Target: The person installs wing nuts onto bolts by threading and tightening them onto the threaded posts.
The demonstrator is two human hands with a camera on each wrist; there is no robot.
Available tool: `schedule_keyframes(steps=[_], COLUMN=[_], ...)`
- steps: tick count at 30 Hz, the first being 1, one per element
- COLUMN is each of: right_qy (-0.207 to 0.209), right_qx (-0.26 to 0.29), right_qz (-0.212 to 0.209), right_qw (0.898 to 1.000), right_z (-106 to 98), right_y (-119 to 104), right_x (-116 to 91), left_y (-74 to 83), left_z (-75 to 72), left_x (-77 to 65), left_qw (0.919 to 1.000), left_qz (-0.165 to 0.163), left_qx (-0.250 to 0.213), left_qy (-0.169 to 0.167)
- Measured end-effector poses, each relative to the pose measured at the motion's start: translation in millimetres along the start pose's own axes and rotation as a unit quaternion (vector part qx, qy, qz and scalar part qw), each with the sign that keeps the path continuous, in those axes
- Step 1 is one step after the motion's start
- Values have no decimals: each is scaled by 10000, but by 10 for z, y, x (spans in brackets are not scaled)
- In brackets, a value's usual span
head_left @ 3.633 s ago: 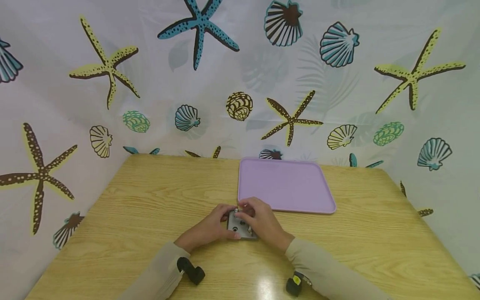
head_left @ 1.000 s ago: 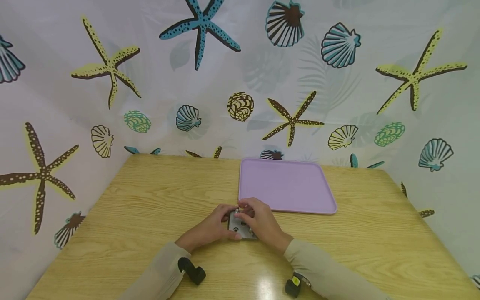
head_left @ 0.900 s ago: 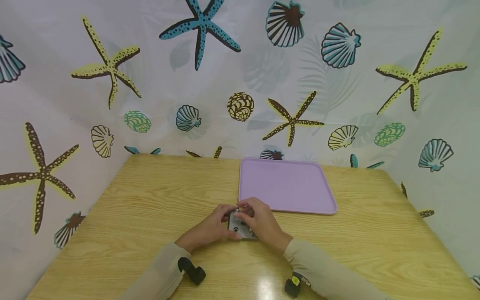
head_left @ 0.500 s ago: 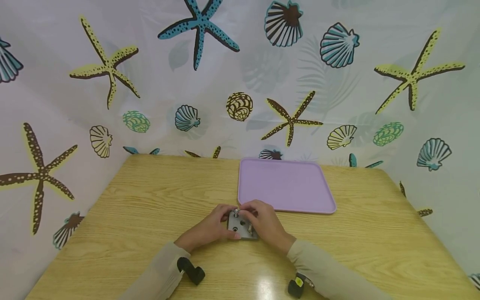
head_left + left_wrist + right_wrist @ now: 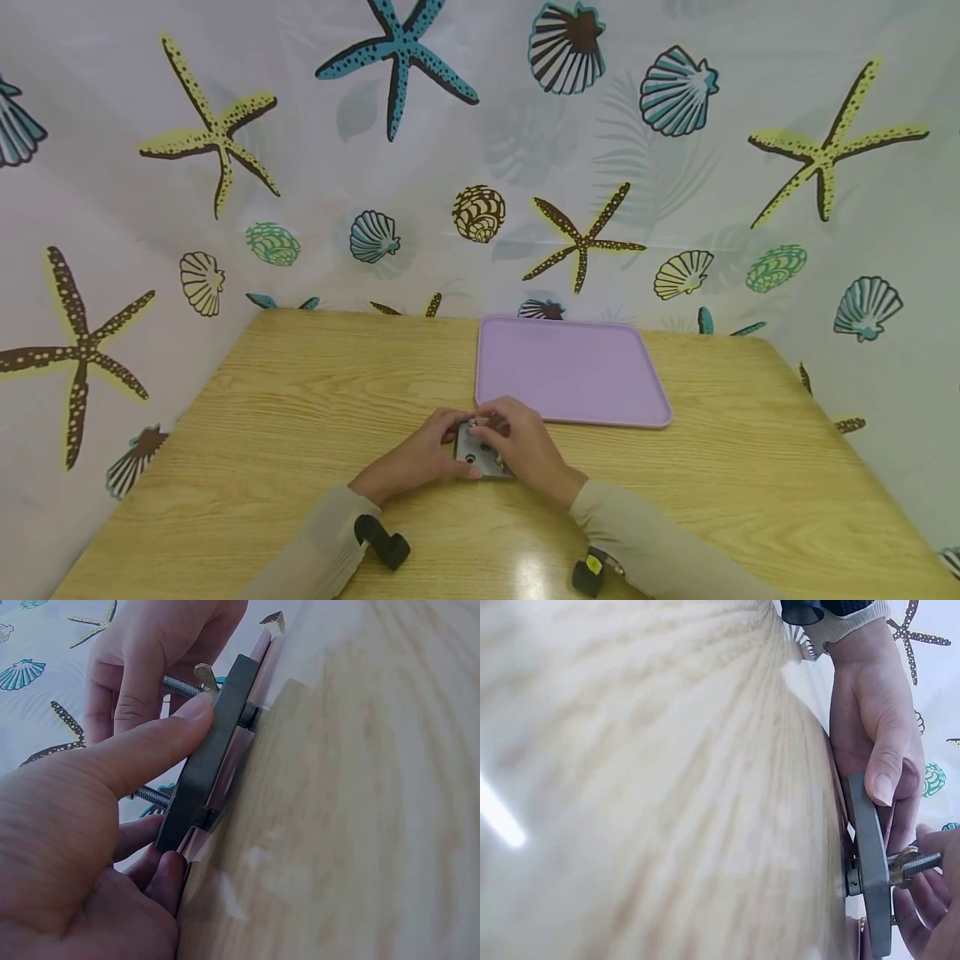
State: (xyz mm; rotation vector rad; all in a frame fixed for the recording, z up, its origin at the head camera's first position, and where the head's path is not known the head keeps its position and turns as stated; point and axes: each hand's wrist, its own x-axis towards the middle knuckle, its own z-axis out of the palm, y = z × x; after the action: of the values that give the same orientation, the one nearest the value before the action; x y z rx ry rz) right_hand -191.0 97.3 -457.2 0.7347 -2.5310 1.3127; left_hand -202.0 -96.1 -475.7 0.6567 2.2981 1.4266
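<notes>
A grey metal plate (image 5: 487, 467) with round holes lies at the table's middle; bolts stand up from it. My left hand (image 5: 420, 454) grips its left side, the thumb on the near edge and fingers at the far edge. My right hand (image 5: 528, 446) reaches over the plate and pinches the bolt (image 5: 472, 423) at the far left corner between thumb and finger. In the right wrist view, a second bolt (image 5: 924, 864) carries a brass wing nut (image 5: 904, 862). The left wrist view shows round dark feet (image 5: 249, 715) under the plate; the right fingertips are hidden behind the left thumb there.
Right behind the hands lies a purple tray (image 5: 573, 371) with a low rim. The wooden table (image 5: 315, 375) reaches back to a hanging cloth (image 5: 420, 167) printed with starfish and shells. Black devices (image 5: 382, 542) are strapped to both sleeves.
Half a second ago my right fingers were drawn back a little, showing more of the far left bolt; now they close round it again. My left hand and the plate stay in place.
</notes>
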Motion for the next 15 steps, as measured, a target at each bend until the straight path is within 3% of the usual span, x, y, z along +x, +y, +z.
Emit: schedule_keyframes(steps=[6,12,15], right_qy=[-50,-21,60], right_qx=[-49,-1,-33], right_qz=[22,62,111], right_qw=[10000,10000,9999], right_z=[27,16,0], right_y=[0,17,24], right_x=[25,16,1], left_y=[11,199,194], left_z=[5,-13,-21], left_x=[-9,-96,-101], left_qw=[10000,9999,9999], left_qz=[-4,-37,-79], left_qx=[-4,-148,-85], left_qy=[-11,-17,-1])
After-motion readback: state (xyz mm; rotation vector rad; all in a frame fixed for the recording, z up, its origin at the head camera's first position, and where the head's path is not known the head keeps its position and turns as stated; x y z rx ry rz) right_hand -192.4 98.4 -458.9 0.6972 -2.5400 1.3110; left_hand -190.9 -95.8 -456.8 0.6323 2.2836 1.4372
